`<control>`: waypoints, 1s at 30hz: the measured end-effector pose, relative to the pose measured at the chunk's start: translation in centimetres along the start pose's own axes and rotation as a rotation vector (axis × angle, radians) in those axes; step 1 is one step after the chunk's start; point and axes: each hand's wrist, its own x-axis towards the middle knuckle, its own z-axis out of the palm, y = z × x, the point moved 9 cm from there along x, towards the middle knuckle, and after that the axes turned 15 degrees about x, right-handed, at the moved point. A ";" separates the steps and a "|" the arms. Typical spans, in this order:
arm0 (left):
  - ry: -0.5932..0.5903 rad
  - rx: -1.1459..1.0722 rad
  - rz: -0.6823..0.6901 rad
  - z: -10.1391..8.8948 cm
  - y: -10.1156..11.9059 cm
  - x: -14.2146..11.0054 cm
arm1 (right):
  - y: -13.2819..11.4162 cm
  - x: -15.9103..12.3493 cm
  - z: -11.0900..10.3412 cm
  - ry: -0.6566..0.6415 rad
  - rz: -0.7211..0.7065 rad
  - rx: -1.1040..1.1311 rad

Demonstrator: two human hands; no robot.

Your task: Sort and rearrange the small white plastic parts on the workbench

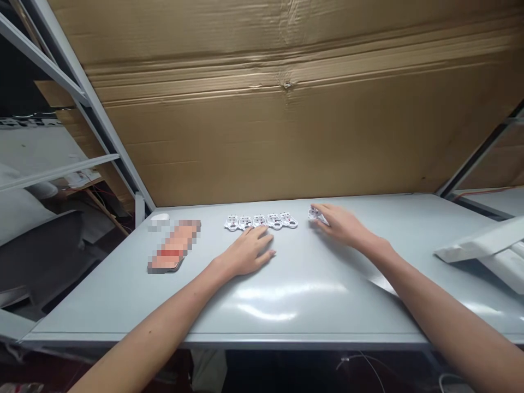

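Left hand: open, flat, empty, just beside row of five white parts | Right hand: half-curled over lone white part, grip unclear | Location: all on gray table | Handling: parts likely light, stiff plastic; take by outer edges

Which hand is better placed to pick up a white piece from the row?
Probably the left hand: its fingers are right at the row of white pieces, while the right hand is farther off, on a separate white piece.
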 end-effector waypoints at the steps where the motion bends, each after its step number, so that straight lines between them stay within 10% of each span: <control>1: 0.000 0.005 0.000 0.0 -0.1 0.0 | -0.6 -0.1 -0.3 0.023 -0.014 0.020; 12: 0.036 -0.043 -0.078 0.2 -1.6 -0.1 | -9.2 -1.1 4.5 -0.171 -0.333 0.257; 18: 0.075 -0.082 -0.071 -0.1 -1.1 0.0 | -1.7 0.1 0.4 0.078 0.053 0.133; 24: 0.129 -0.093 0.016 -0.7 0.0 0.0 | 6.6 -1.8 -2.0 0.005 0.606 -0.069; 30: 0.121 -0.079 0.016 -0.5 0.1 0.0 | 7.6 -2.0 -1.2 -0.070 0.643 -0.048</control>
